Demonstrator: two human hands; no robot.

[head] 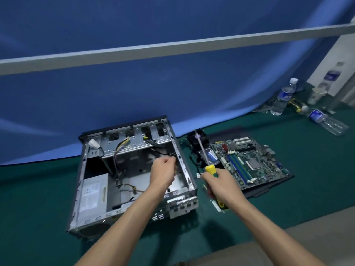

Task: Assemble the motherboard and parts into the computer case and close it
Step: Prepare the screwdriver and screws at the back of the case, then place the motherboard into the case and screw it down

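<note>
- The open computer case (107,181) lies at the left on the green floor (48,217), with the power supply (93,192) in its near left corner.
- The left hand (163,172) is inside the case, its grip pinching a black cable (169,154).
- The right hand (221,187) has its grip closed around a yellow screwdriver (210,168).
- The motherboard (249,162) lies outside, right of the case.
- Water bottles (284,96) are far right.
</note>
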